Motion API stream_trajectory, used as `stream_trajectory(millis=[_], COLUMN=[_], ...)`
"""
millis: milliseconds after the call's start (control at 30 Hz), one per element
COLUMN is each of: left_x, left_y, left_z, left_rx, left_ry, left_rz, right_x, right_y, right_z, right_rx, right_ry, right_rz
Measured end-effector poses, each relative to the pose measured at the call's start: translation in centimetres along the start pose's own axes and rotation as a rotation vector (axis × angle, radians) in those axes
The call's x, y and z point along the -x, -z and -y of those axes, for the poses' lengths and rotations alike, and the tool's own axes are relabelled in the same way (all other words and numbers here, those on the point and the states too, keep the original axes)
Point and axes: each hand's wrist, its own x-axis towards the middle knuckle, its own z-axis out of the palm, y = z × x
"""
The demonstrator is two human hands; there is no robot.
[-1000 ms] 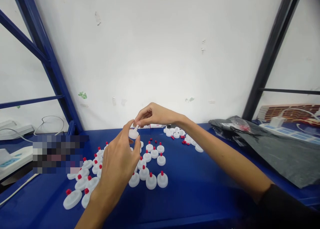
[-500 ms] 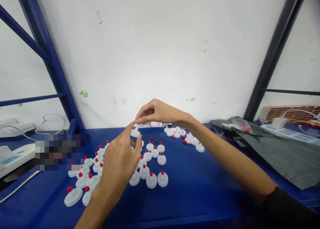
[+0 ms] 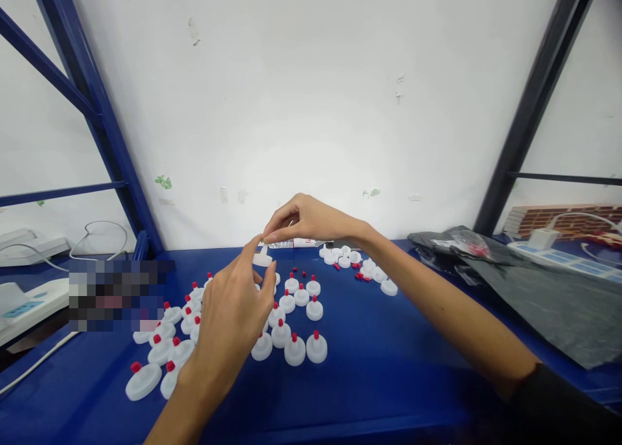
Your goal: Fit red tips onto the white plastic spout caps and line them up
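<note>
Between the fingers and thumb of my left hand [image 3: 238, 296] is a white spouted bottle cap [image 3: 263, 258], its wide base low and its narrow spout upward. My right hand [image 3: 299, 221] reaches in from the right, fingertips pinched together at the top of that spout. Whatever they grip there is hidden by the fingers. Below and around my left hand stand several white spouted caps with red tips [image 3: 316, 348], more of them on the left [image 3: 144, 380]. Some are partly covered by the left hand and wrist.
Farther back lie white caps without tips [image 3: 344, 262] and loose small red tips [image 3: 358, 276] on the blue table [image 3: 369, 380]. A clear plastic bottle [image 3: 304, 243] lies by the wall. Dark plastic bags [image 3: 534, 302] cover the right side; a power strip [image 3: 34, 312] sits left.
Almost nothing differs. Both hands stay together at the cap's spout, and the held cap shows slightly more upright. The caps on the table have not moved.
</note>
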Motion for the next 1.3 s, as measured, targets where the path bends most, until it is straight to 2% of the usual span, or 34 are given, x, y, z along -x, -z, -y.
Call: stream_trajectory(millis=[200, 500, 600, 767, 900, 1067, 1200, 1300], left_x=[0.0, 0.2, 0.2, 0.2, 0.3, 0.3, 0.3, 0.3], left_y=[0.0, -0.2, -0.2, -0.5, -0.6, -0.4, -0.4, -0.4], left_z=[0.0, 0.2, 0.2, 0.1, 0.1, 0.0, 0.1, 0.1], left_rx=[0.034, 0.039, 0.020, 0.042, 0.044, 0.051, 0.066, 0.074], left_ry=[-0.016, -0.033, -0.017, -0.041, -0.054, -0.053, -0.052, -0.048], left_rz=[-0.027, -0.052, -0.033, -0.076, -0.114, -0.113, -0.103, -0.100], right_x=[0.0, -0.2, -0.3, -0.3, -0.2, -0.3, -0.6, -0.6], right_y=[-0.2, -0.7, -0.5, 0.4, 0.5, -1.5, -3.4, -4.0], right_z=[0.0, 0.1, -0.2, -2.2, -5.2, -7.5, -7.6, -7.4], right_rx=[-0.040, -0.127, -0.111, 0.040, 0.364, 0.461, 0.514, 0.539], right_ry=[-0.016, -0.018, -0.001, -0.061, -0.226, -0.310, -0.367, -0.401], right_rz=[-0.012, 0.076, 0.048, 0.000, 0.003, 0.125, 0.209, 0.249])
